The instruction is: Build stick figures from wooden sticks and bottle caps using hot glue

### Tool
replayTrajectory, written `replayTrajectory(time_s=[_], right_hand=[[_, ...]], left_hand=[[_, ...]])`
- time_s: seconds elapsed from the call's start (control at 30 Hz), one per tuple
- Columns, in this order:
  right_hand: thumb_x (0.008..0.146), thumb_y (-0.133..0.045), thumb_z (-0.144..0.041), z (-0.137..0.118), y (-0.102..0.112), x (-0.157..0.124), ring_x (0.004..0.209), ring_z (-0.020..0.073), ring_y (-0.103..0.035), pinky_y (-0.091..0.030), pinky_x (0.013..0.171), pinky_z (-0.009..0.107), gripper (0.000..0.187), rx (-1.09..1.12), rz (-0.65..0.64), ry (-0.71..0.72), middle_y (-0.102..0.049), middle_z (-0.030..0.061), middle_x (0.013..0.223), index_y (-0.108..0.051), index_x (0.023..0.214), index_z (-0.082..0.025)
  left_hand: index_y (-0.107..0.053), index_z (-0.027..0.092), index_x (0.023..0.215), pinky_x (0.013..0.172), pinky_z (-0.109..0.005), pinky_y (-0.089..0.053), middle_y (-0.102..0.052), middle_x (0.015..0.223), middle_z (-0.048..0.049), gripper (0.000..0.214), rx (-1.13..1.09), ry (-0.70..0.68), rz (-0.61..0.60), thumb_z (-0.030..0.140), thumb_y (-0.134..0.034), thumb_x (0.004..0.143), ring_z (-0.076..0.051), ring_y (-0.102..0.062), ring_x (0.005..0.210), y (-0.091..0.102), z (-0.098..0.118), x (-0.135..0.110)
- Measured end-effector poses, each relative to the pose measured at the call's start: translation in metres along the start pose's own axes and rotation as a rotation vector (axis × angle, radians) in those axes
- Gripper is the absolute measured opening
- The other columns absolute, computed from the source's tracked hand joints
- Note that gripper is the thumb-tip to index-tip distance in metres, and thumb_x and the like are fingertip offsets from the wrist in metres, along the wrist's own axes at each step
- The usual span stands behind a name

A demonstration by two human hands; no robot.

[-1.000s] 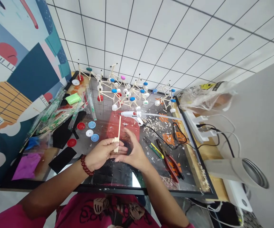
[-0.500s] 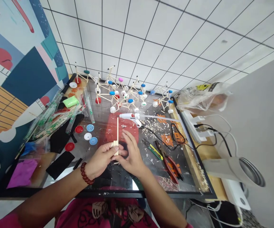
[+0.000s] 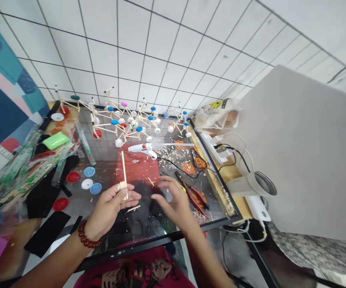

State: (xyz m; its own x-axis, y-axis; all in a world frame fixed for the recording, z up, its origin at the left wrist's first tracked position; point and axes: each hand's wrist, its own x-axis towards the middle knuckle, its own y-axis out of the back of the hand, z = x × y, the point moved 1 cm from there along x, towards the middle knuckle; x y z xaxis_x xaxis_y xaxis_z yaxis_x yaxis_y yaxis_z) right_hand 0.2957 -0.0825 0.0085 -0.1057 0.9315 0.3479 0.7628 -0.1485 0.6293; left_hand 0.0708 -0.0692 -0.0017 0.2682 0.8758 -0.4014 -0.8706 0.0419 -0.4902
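Note:
My left hand [image 3: 109,210] pinches a small bundle of short wooden sticks with one long stick [image 3: 124,168] standing up from it, held above the glass table [image 3: 107,160]. My right hand [image 3: 174,200] has come off the sticks and hovers to the right with its fingers spread, just left of the red-handled pliers [image 3: 195,196]. It is slightly blurred and holds nothing I can see. A loose stick [image 3: 133,208] lies on the glass below my left thumb. A white glue gun [image 3: 143,149] lies further back.
Stick-and-bottle-cap models [image 3: 125,120] stand along the back by the tiled wall. Loose caps [image 3: 87,180], black sheets [image 3: 45,236] and plastic packets [image 3: 23,172] lie at the left. A power strip [image 3: 216,148], cables and a grey tube [image 3: 252,184] sit at the right.
My right hand let go of the sticks and moved right toward the pliers. My left hand kept the bundle. The view swung to the right.

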Motion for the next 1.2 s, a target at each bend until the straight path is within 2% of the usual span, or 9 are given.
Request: replayTrajectory(time_s=[0.07, 0.17, 0.3, 0.43, 0.6, 0.77, 0.87, 1.03, 1.2], right_hand=[[0.088, -0.067, -0.036, 0.028, 0.031, -0.024, 0.107, 0.027, -0.064, -0.052, 0.093, 0.046, 0.016, -0.221, 0.098, -0.095, -0.065, 0.012, 0.114, -0.061, 0.095, -0.022], [0.083, -0.07, -0.044, 0.073, 0.064, -0.057, 0.105, 0.0326, -0.063, -0.052, 0.088, 0.052, 0.028, -0.471, 0.088, -0.22, -0.063, 0.0159, 0.114, -0.059, 0.091, -0.02], [0.09, -0.059, -0.039, 0.101, 0.07, -0.07, 0.101, 0.0299, -0.062, -0.051, 0.089, 0.047, 0.021, -0.583, -0.078, -0.195, -0.063, 0.0161, 0.114, -0.061, 0.089, -0.019], [0.09, -0.049, -0.037, 0.092, 0.068, -0.058, 0.082, 0.0257, -0.06, -0.049, 0.079, 0.041, 0.026, -0.635, -0.09, -0.319, -0.064, 0.0154, 0.096, -0.057, 0.074, -0.018], [0.083, -0.058, -0.064, 0.057, 0.081, -0.05, 0.056, 0.0146, -0.048, -0.039, 0.056, 0.028, 0.048, 0.002, -0.136, -0.718, -0.052, -0.0002, 0.06, -0.054, 0.068, -0.019], [0.069, -0.081, -0.053, 0.018, 0.069, -0.048, 0.087, 0.0197, -0.064, -0.051, 0.081, 0.034, 0.04, 0.821, -0.238, -0.917, -0.068, 0.0097, 0.102, -0.067, 0.073, -0.016], [0.066, -0.087, -0.041, 0.011, 0.056, -0.044, 0.112, 0.0239, -0.059, -0.048, 0.095, 0.038, 0.033, 0.957, -0.295, -0.932, -0.061, 0.0103, 0.128, -0.075, 0.087, -0.018], [0.062, -0.088, -0.026, 0.004, 0.044, -0.038, 0.098, 0.0208, -0.062, -0.049, 0.088, 0.034, 0.035, 0.948, -0.355, -0.916, -0.068, 0.0083, 0.115, -0.078, 0.094, -0.018], [0.055, -0.083, -0.016, -0.024, 0.015, -0.028, 0.11, 0.0212, -0.061, -0.049, 0.09, 0.03, 0.037, 1.178, -0.126, -0.878, -0.065, 0.0025, 0.128, -0.078, 0.091, -0.023]], left_hand=[[-0.068, 0.014, 0.097, 0.082, -0.041, -0.058, -0.078, 0.084, -0.0124, 0.038, -0.011, 0.046, -0.024, 0.044, -0.078, 0.076, -0.026, -0.074, 0.085, -0.001, 0.0, -0.001], [-0.068, 0.014, 0.096, 0.076, -0.037, -0.059, -0.077, 0.084, -0.012, 0.038, -0.005, 0.091, -0.049, 0.045, -0.078, 0.076, -0.026, -0.074, 0.082, -0.005, -0.002, -0.004], [-0.068, 0.013, 0.093, 0.064, -0.031, -0.058, -0.076, 0.081, -0.0109, 0.04, 0.037, 0.128, -0.092, 0.046, -0.078, 0.075, -0.02, -0.072, 0.069, -0.008, -0.007, -0.008], [-0.068, 0.012, 0.092, 0.061, -0.029, -0.056, -0.075, 0.079, -0.0103, 0.041, 0.062, 0.146, -0.141, 0.048, -0.078, 0.074, -0.019, -0.07, 0.065, -0.008, -0.012, -0.009], [-0.067, 0.012, 0.092, 0.063, -0.029, -0.056, -0.075, 0.079, -0.0103, 0.042, 0.071, 0.119, -0.153, 0.049, -0.077, 0.075, -0.018, -0.069, 0.066, -0.006, -0.012, -0.007], [-0.067, 0.011, 0.092, 0.064, -0.03, -0.056, -0.075, 0.08, -0.0109, 0.046, 0.068, 0.098, -0.166, 0.051, -0.078, 0.073, -0.018, -0.069, 0.067, -0.008, -0.007, -0.007], [-0.067, 0.011, 0.091, 0.064, -0.03, -0.056, -0.075, 0.079, -0.0107, 0.047, 0.061, 0.097, -0.155, 0.053, -0.078, 0.071, -0.018, -0.069, 0.067, -0.009, -0.005, -0.007], [-0.067, 0.012, 0.091, 0.063, -0.03, -0.054, -0.075, 0.077, -0.0095, 0.046, 0.02, 0.105, -0.157, 0.051, -0.08, 0.071, -0.018, -0.068, 0.064, -0.007, -0.005, -0.008], [-0.067, 0.015, 0.089, 0.08, -0.037, -0.053, -0.076, 0.079, -0.0097, 0.038, -0.077, 0.168, -0.288, 0.047, -0.079, 0.074, -0.023, -0.071, 0.082, -0.011, -0.013, -0.013]])
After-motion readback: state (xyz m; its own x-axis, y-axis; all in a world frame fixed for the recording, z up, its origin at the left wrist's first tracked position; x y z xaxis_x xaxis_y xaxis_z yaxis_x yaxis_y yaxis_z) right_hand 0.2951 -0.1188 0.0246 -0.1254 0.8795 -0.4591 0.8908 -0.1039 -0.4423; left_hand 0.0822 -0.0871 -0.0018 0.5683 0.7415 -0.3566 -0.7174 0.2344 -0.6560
